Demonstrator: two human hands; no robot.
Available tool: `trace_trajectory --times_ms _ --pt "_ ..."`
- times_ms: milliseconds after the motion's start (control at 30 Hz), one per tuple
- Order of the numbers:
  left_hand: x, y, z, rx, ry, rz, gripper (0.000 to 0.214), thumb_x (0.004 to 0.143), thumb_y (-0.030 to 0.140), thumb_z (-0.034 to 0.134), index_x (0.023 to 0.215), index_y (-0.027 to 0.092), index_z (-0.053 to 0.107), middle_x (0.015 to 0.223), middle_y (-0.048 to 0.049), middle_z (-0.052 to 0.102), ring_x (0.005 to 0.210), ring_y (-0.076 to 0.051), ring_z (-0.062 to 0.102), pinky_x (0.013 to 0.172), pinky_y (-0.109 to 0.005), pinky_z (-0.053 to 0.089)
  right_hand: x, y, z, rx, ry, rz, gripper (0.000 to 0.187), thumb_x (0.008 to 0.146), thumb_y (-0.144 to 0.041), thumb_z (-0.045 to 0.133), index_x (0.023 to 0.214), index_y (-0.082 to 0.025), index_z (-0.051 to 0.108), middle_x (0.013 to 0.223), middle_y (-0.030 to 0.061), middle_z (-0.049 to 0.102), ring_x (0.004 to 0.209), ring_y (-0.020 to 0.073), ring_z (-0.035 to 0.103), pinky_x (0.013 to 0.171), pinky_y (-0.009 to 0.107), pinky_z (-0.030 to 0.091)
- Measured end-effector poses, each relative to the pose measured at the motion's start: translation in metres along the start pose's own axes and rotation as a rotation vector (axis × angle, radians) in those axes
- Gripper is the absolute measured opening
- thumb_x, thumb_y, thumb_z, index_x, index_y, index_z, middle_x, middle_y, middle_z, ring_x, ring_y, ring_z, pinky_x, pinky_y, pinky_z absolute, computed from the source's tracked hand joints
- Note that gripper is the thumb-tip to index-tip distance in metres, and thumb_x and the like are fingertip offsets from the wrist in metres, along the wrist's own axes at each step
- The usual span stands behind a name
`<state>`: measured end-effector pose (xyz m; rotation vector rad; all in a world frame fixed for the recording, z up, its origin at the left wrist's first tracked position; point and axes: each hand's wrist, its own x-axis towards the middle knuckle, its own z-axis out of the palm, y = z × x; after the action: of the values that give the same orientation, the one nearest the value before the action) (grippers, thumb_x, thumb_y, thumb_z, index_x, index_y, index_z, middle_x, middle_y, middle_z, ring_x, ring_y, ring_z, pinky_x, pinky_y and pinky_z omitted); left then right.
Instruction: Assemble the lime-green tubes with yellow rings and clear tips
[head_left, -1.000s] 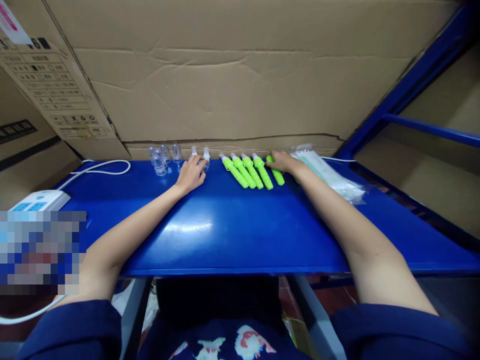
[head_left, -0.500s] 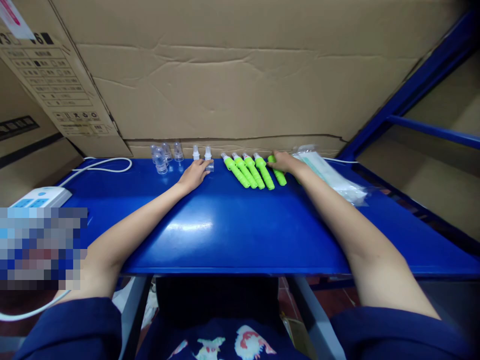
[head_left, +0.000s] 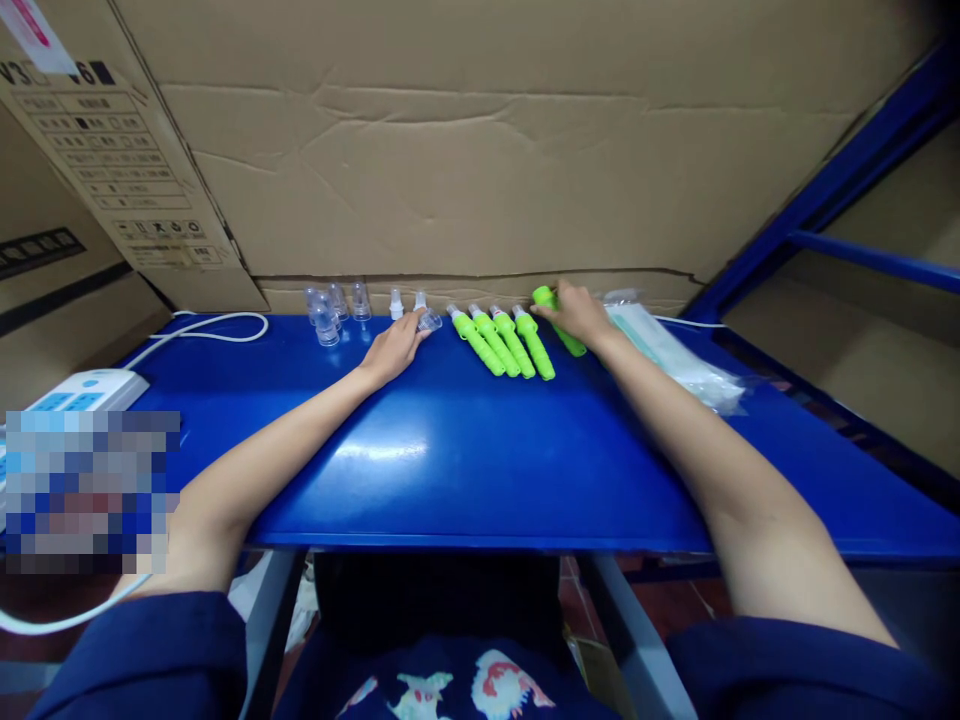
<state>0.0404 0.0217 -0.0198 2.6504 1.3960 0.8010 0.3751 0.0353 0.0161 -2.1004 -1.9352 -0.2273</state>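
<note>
My left hand [head_left: 396, 346] is closed on a clear plastic cap [head_left: 430, 320], which lies tilted at the fingertips, pointing right. Just behind that hand stand two small white nozzle-like pieces [head_left: 396, 303], one partly covered by the fingers. A bright green ribbed tube [head_left: 573, 344] is gripped in my right hand [head_left: 582, 314]; its wide end shows left of the fingers and its middle is hidden. Between the hands, several green ribbed tubes with clear tips [head_left: 486, 348] lie side by side, slanting. Several clear caps [head_left: 325, 324] stand upright to the left.
On the blue table [head_left: 450, 450], a clear bag with white-and-green contents [head_left: 675, 352] lies right of my right hand. A white power strip [head_left: 90, 390] and cable sit at the left. Cardboard [head_left: 480, 200] walls the back; a blue metal frame [head_left: 870, 255] rises at the right.
My right hand has lifted the wide end of the green tube and shifted slightly right and back. The clear cap in my left hand has tilted and moved a little right.
</note>
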Motion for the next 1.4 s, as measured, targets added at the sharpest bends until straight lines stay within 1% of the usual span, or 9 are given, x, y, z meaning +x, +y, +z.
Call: trace_trajectory --times_ms 133,333,433,533,633,733,967,1133,1400 --pt "0.000 0.004 -0.002 0.062 0.002 -0.014 0.048 0.105 0.031 0.037 0.148 0.012 0.040 0.149 -0.0180 0.054 0.135 -0.030 0.057 0.111 -0.043 0.046 -0.008 -0.014 -0.007 0.060 0.098 -0.073 0.056 0.099 -0.050 0.051 0.142 -0.013 0.048 0.128 0.0206 0.067 0.114 0.0370 0.064 0.089 0.041 0.050" --pt "-0.001 0.005 -0.004 0.134 0.038 0.028 0.048 0.105 0.035 0.038 0.146 0.010 0.043 0.142 -0.0186 0.060 0.127 -0.030 0.062 0.105 -0.040 0.049 -0.021 -0.043 -0.019 0.051 0.105 -0.289 0.057 0.105 -0.045 0.037 0.157 -0.023 0.032 0.136 0.0138 0.062 0.123 0.0318 0.056 0.099 0.039 0.045" --pt "-0.001 0.002 -0.002 0.162 0.069 0.077 0.048 0.105 0.039 0.040 0.144 0.011 0.046 0.137 -0.0182 0.063 0.125 -0.030 0.063 0.101 -0.040 0.050 -0.028 -0.059 -0.020 -0.069 0.108 -0.454 0.054 0.106 -0.043 0.031 0.156 -0.023 0.038 0.128 0.0152 0.064 0.122 0.0323 0.053 0.101 0.039 0.041" --pt "0.000 -0.002 0.000 0.181 0.116 0.138 0.050 0.104 0.044 0.041 0.142 0.012 0.047 0.132 -0.0173 0.065 0.122 -0.030 0.064 0.098 -0.039 0.051 -0.033 -0.073 -0.014 -0.105 0.136 -0.598 0.053 0.105 -0.040 0.035 0.153 -0.018 0.041 0.120 0.0158 0.067 0.114 0.0326 0.055 0.093 0.039 0.041" --pt "0.000 -0.004 0.002 0.203 0.143 0.181 0.052 0.103 0.048 0.040 0.141 0.013 0.049 0.127 -0.0167 0.066 0.117 -0.030 0.065 0.094 -0.038 0.051 -0.038 -0.085 -0.006 -0.091 0.210 -0.696 0.042 0.103 -0.032 0.044 0.133 -0.006 0.057 0.114 0.0210 0.068 0.104 0.0321 0.057 0.086 0.038 0.038" --pt "0.000 -0.004 0.002 0.224 0.155 0.208 0.053 0.103 0.049 0.039 0.141 0.013 0.050 0.122 -0.0162 0.068 0.115 -0.029 0.065 0.092 -0.038 0.050 -0.042 -0.091 -0.004 -0.140 0.252 -0.781 0.034 0.102 -0.026 0.048 0.127 -0.007 0.061 0.107 0.0194 0.071 0.101 0.0310 0.056 0.082 0.037 0.035" --pt "-0.001 -0.003 0.001 0.296 0.144 0.276 0.052 0.102 0.051 0.042 0.141 0.019 0.053 0.120 -0.0137 0.067 0.110 -0.029 0.064 0.091 -0.038 0.048 -0.044 -0.091 -0.004 -0.142 0.273 -0.865 0.032 0.102 -0.025 0.049 0.129 -0.012 0.060 0.106 0.0145 0.073 0.101 0.0293 0.056 0.081 0.036 0.032" --pt "0.001 -0.004 0.001 0.284 0.139 0.311 0.051 0.102 0.050 0.042 0.139 0.018 0.056 0.118 -0.0142 0.067 0.108 -0.029 0.064 0.091 -0.038 0.046 -0.044 -0.094 0.003 -0.144 0.260 -0.837 0.038 0.103 -0.028 0.048 0.132 -0.005 0.056 0.106 0.0197 0.071 0.100 0.0300 0.057 0.084 0.037 0.036" --pt "0.000 -0.007 0.001 0.213 0.147 0.329 0.049 0.101 0.046 0.046 0.138 0.017 0.056 0.118 -0.0144 0.066 0.108 -0.027 0.063 0.094 -0.038 0.047 -0.046 -0.095 0.000 -0.155 0.237 -0.838 0.031 0.103 -0.030 0.045 0.120 -0.008 0.060 0.102 0.0181 0.071 0.102 0.0310 0.056 0.087 0.039 0.037"
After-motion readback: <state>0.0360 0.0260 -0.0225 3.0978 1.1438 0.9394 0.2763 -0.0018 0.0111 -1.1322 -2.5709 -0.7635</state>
